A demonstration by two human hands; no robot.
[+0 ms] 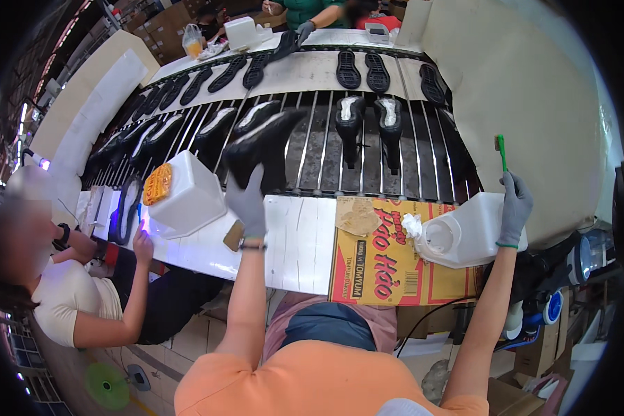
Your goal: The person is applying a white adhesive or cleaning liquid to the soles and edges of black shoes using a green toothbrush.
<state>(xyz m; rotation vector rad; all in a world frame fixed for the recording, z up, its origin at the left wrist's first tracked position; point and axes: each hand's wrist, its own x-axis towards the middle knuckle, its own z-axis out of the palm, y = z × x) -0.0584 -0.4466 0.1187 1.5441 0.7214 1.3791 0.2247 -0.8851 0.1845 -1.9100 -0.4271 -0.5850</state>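
Note:
My left hand (pixel 248 204), in a grey glove, grips a black shoe upper (pixel 274 149) that is slightly blurred, tilted over the near edge of the roller conveyor (pixel 308 156). My right hand (pixel 516 208), also gloved, is closed around a green-handled brush (pixel 500 149), bristles up, above a white plastic jug (pixel 464 218) lying on its side. Crumpled white material (pixel 412 225) sits by the jug's opening. Black uppers with white undersides (pixel 350 114) (pixel 390 121) stand on the rollers. Behind them, black soles (pixel 348 69) lie on a pale raised belt.
A printed cardboard sheet (pixel 353 277) covers part of the white table (pixel 291 256). Another white container (pixel 194 197) carries an orange packet (pixel 157 184). At my left a co-worker (pixel 83 298) sits close; across the conveyor, a person in green (pixel 312 10) handles a sole.

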